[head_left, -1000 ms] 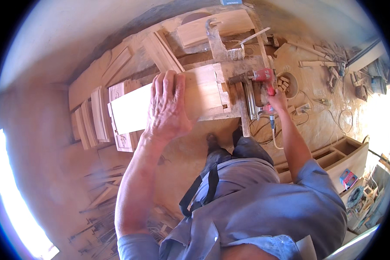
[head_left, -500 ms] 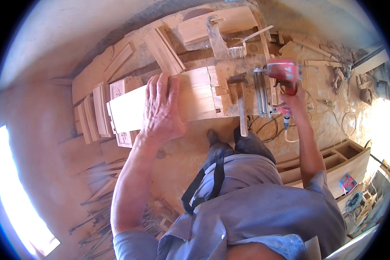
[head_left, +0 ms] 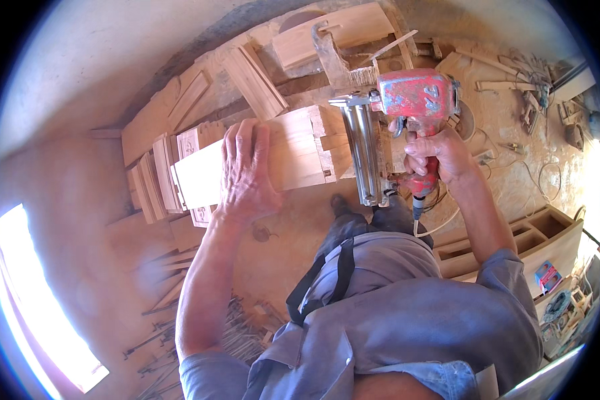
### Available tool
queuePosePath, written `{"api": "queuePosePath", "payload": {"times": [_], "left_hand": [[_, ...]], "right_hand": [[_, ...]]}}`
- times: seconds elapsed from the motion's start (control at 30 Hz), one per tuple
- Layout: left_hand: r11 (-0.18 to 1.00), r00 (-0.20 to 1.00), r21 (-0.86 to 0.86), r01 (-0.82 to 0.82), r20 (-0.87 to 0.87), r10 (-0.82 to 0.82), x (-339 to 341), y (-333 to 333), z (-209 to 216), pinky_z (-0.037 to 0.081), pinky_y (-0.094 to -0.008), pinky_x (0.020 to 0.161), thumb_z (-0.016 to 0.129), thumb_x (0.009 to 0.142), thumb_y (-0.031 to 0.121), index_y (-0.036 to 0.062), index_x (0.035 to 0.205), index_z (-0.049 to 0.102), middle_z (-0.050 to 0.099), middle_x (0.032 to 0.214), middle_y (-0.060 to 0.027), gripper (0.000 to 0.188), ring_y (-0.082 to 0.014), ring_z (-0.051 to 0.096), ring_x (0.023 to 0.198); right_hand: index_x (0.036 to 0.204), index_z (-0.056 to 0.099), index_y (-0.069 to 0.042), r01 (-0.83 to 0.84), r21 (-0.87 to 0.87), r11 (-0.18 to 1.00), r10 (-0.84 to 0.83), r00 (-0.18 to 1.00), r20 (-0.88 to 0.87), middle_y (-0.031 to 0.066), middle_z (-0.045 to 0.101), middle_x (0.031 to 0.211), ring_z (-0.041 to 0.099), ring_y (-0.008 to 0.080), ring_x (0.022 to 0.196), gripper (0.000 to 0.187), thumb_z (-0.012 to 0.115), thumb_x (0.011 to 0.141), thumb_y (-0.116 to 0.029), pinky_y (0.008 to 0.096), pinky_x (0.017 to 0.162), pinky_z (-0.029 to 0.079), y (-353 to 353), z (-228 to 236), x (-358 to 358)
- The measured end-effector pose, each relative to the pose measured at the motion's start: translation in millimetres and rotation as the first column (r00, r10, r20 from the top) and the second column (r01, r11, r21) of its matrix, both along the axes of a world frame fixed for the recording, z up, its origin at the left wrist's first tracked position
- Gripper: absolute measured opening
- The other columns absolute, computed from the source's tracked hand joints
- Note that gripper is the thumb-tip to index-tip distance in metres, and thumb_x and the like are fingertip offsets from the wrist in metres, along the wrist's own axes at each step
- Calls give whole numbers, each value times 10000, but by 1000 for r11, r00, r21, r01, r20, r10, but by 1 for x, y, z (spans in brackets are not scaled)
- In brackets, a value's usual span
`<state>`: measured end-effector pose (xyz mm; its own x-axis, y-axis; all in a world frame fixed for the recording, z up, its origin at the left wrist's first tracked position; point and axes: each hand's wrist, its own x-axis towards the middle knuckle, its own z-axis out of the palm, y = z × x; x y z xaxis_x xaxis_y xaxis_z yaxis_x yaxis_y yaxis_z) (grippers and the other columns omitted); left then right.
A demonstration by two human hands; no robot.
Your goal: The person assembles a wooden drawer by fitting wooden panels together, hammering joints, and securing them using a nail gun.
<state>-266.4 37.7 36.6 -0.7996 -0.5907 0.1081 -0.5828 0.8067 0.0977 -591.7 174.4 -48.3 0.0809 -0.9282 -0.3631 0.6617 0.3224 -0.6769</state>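
Observation:
My left hand grips a pale wooden board from above, its fingers bent over the far edge. The board's right end has a notched corner joint. My right hand is wrapped round the handle of a red air nail gun, worn and scuffed, with a long silver magazine. The gun's nose points left, just beyond the jointed end; I cannot tell whether it touches the wood. A hose runs down from the handle's base.
More boards lie across the far bench, beside a metal clamp. Carved wooden pieces are stacked at the left. Metal bars lie on the floor lower left. A wooden box with compartments stands at the right.
My right hand has brought the nail gun left, close to the board's jointed end. The hammer seen on the bench before is now hidden behind it. My left hand keeps its hold.

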Motion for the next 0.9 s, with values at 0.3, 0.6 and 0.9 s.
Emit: {"api": "queuePosePath", "payload": {"times": [0.3, 0.6, 0.9], "left_hand": [[1000, 1000, -1, -4, 16, 4, -2, 0, -1, 368, -570, 1115, 864, 510, 161, -46, 1400, 442, 423, 1400, -254, 1006, -477, 423, 1301], [1000, 1000, -13, 0, 7, 1, -2, 1, -2, 365, -576, 1121, 881, 518, 189, -35, 1409, 441, 413, 1418, -254, 1019, -481, 419, 1306], [1000, 999, 5, -18, 34, 18, -1, -1, -2, 365, -578, 1123, 894, 505, 182, -33, 1416, 440, 410, 1425, -251, 1041, -483, 413, 1320]], "right_hand": [[1171, 669, -20, -99, 20, 995, 98, 994, 48, 10, 560, 607, 533, 117, 467, 340, 701, 836, 29, 299, 474, 433, -7, 5, -2], [1160, 667, -2, -106, -21, 994, 108, 991, 81, 17, 567, 623, 523, 118, 465, 336, 679, 829, 48, 306, 487, 442, -10, 5, -1], [1152, 654, 14, -107, 28, 994, 105, 993, 57, 29, 553, 615, 513, 131, 455, 346, 679, 807, 18, 324, 491, 449, -1, 1, 3]]}}
